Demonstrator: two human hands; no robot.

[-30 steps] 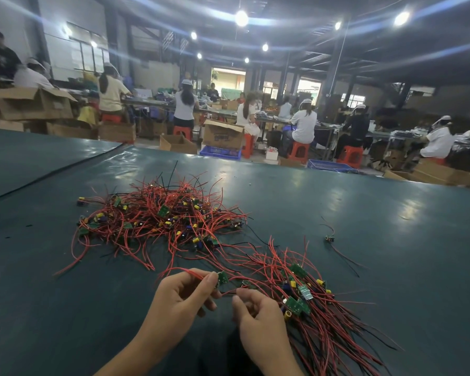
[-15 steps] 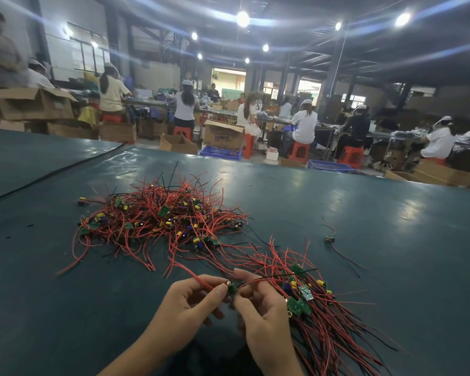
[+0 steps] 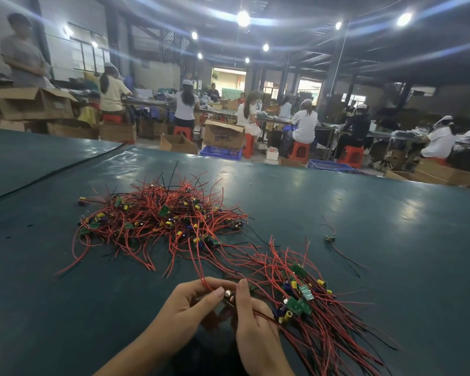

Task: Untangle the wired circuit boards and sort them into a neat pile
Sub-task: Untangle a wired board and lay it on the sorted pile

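Both left grip [image 3: 183, 310] and right grip [image 3: 255, 332] pinch board [image 3: 228, 296].

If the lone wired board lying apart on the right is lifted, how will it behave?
The lone wired board looks tiny, so it is probably very light. Its thin wires trail in loose curves, so they would likely dangle limply. Lying apart from the tangled heap, it should lift without snagging.

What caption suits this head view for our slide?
Left hand and right hand pinch a wired circuit board beside the sorted pile, tangled heap beyond.
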